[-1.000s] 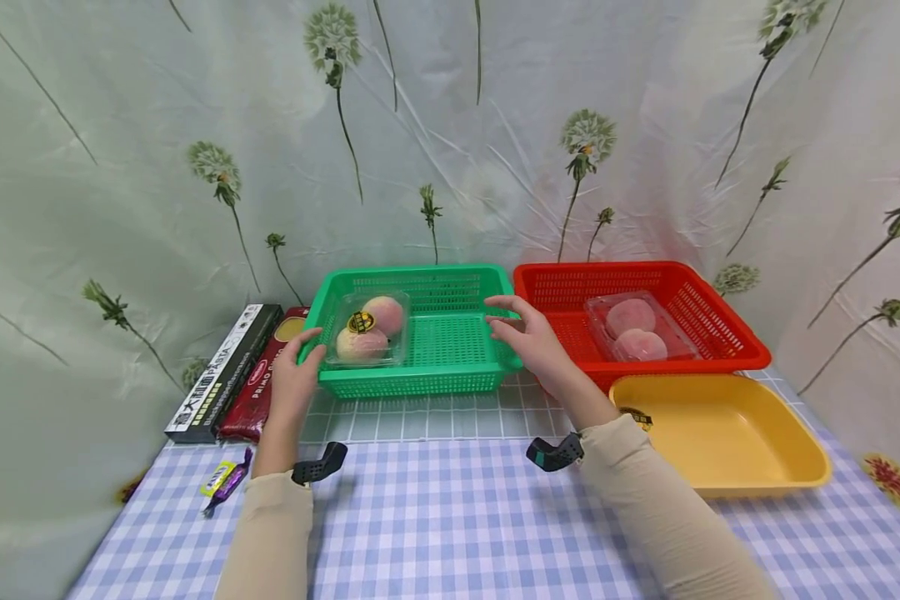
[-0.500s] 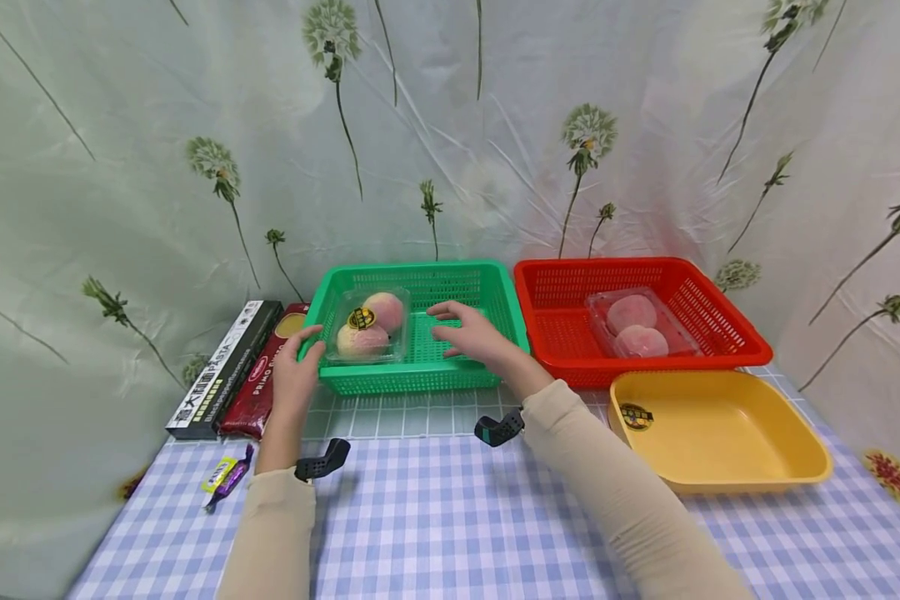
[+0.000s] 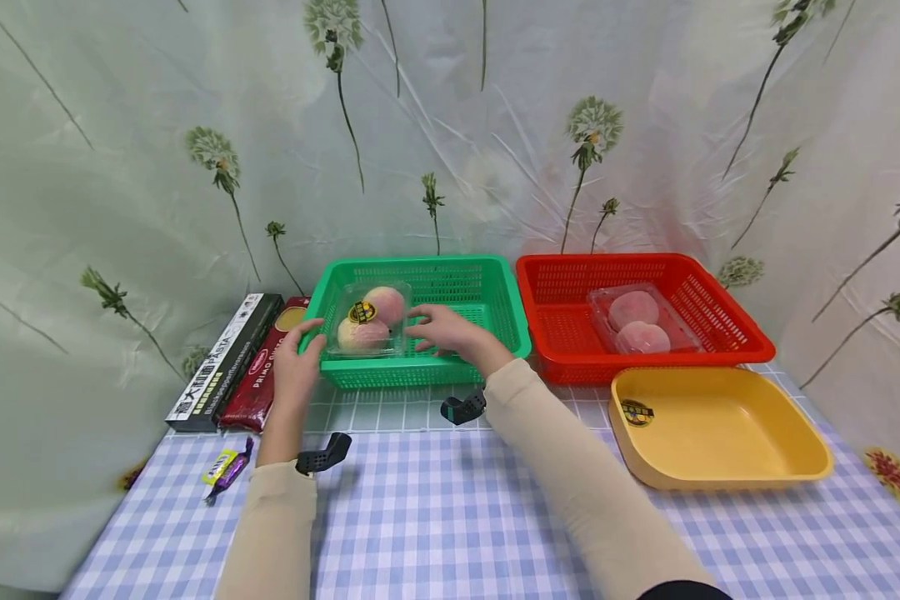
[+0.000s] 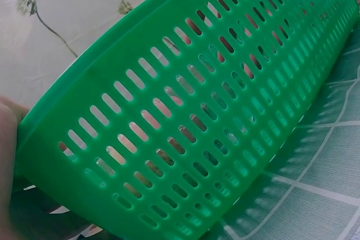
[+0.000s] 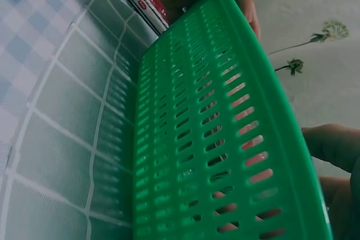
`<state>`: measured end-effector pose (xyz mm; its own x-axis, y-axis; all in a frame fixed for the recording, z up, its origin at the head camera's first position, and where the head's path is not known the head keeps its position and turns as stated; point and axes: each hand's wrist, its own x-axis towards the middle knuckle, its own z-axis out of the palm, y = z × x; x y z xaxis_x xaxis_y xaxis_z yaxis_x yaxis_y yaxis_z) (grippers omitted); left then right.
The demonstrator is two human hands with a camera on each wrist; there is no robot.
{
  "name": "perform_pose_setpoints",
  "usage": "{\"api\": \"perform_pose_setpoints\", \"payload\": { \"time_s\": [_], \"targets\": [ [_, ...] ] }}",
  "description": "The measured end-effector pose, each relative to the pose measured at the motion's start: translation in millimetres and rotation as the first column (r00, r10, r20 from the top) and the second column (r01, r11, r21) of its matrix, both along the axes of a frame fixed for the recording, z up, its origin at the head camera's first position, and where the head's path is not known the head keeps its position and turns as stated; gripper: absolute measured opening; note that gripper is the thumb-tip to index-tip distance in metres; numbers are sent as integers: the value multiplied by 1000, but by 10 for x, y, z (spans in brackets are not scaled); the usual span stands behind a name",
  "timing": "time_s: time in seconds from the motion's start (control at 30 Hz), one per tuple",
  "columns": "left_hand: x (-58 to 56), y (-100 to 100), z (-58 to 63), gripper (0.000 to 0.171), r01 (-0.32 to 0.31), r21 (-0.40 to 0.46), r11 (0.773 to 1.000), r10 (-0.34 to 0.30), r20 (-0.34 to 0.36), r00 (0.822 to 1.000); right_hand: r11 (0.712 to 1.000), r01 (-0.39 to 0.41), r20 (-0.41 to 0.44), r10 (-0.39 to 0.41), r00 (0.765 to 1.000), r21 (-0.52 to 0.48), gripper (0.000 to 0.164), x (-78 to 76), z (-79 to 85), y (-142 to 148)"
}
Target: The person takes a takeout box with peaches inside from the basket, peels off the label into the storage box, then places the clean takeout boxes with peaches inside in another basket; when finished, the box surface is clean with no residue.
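A green basket [image 3: 472, 367] holds a clear plastic box of peaches [image 3: 363, 321] at its left end, with a black-and-yellow sticker on top. My left hand [image 3: 292, 367] grips the basket's left rim near the front corner; in the right wrist view its fingers [image 5: 247, 4] lie over that rim. My right hand [image 3: 450, 329] reaches over the front rim, fingers spread and slightly bent at the box's right side. Whether they touch the box I cannot tell. In the left wrist view, the green basket wall [image 4: 169, 116] hides most of the box.
A red basket [image 3: 570, 367] with another clear box of peaches [image 3: 637, 321] stands on the right. In front of it is a yellow tray [image 3: 720, 433]. A pasta box [image 3: 225, 367], a red packet [image 3: 258, 383] and small wrapped sweets [image 3: 228, 471] lie at left.
My right hand has moved left from the green basket's right rim, across the basket, to the right side of the peach box. The left hand has stayed at the left rim.
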<state>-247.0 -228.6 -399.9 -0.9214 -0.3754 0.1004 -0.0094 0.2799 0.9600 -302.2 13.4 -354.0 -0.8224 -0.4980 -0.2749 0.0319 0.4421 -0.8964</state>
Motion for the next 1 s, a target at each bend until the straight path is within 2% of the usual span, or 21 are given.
{"api": "perform_pose_setpoints", "payload": {
  "time_s": [0.1, 0.27, 0.43, 0.6, 0.73, 1.0],
  "targets": [
    [24, -2, 14, 39, -4, 8, 1000, 4, 17, 1000, 1000, 7, 34, -7, 999, -19, 59, -25, -13, -59],
    [31, -13, 5, 39, -9, 13, 1000, 9, 13, 1000, 990, 66, 143, -48, 989, -122, 59, -48, -31, -134],
    [17, -14, -15, 39, -7, 8, 1000, 7, -2, 1000, 960, 157, 249, -98, 964, -231, 58, -76, -49, -162],
    [4, -5, -21, 38, -1, 13, 1000, 1, -9, 1000, 928, 237, 321, -139, 937, -289, 56, -100, -63, -146],
    [-7, -2, -21, 38, -1, 15, 1000, 1, -18, 1000, 930, 246, 318, -154, 936, -273, 55, -102, -65, -115],
    [-9, -10, -17, 38, 5, 12, 1000, -5, -26, 1000, 941, 261, 224, -213, 951, -216, 51, -84, -56, -38]
  ]
}}
